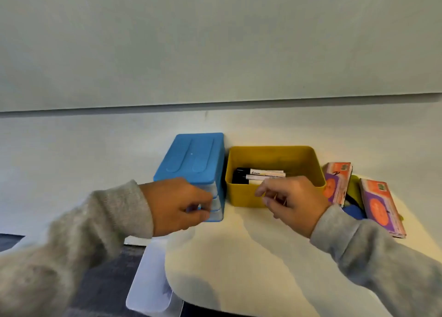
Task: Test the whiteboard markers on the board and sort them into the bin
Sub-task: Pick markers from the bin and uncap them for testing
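A yellow open bin stands against the wall on a white table, with two black-capped white markers lying inside. To its left is a blue drawer box with pale drawers. My left hand pinches the handle of a lower drawer at the box front. In front of the bin's near wall hovers my right hand, fingers curled loosely, with nothing visible in it. The whiteboard fills the wall above.
Two orange and purple packets lie to the right of the bin, with yellow-green and blue items between them. A clear plastic sheet hangs off the table's near left edge. The white table is rounded at the front.
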